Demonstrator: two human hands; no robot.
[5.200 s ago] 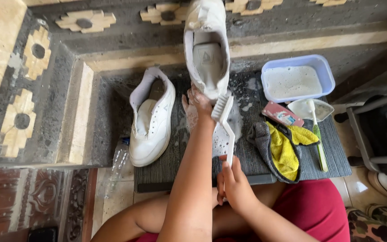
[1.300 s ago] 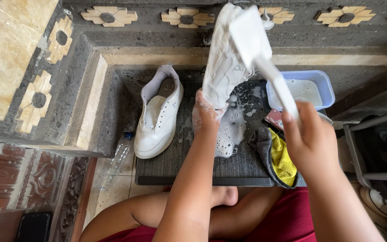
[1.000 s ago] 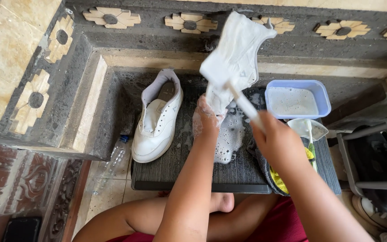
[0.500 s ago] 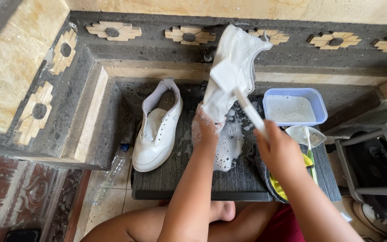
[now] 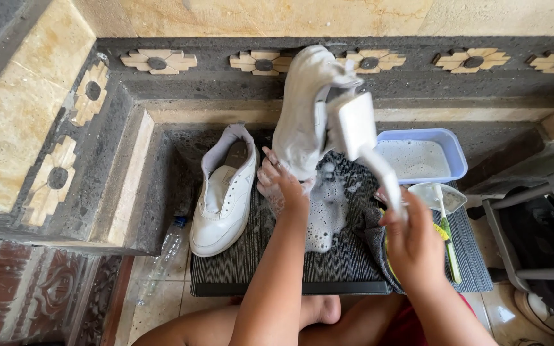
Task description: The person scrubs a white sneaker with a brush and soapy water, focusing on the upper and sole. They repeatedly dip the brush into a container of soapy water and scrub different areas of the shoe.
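My left hand [image 5: 281,182] grips a white shoe [image 5: 308,109] by its lower end and holds it upright over the dark ribbed mat [image 5: 277,269]. A white scrub brush [image 5: 361,138] is in my right hand [image 5: 413,240], its head pressed against the shoe's right side. Soap foam [image 5: 328,211] lies on the mat under the shoe. The second white shoe [image 5: 226,192] rests flat on the mat to the left, opening up.
A blue tub of soapy water [image 5: 421,157] stands at the mat's far right. A small clear cup [image 5: 440,197], a green-handled tool [image 5: 450,247] and a yellow-and-grey cloth [image 5: 379,234] lie by my right hand. An empty plastic bottle [image 5: 161,256] lies left. A metal frame [image 5: 540,237] stands right.
The brush has moved up along the shoe's side. The view has shifted up toward the wall.
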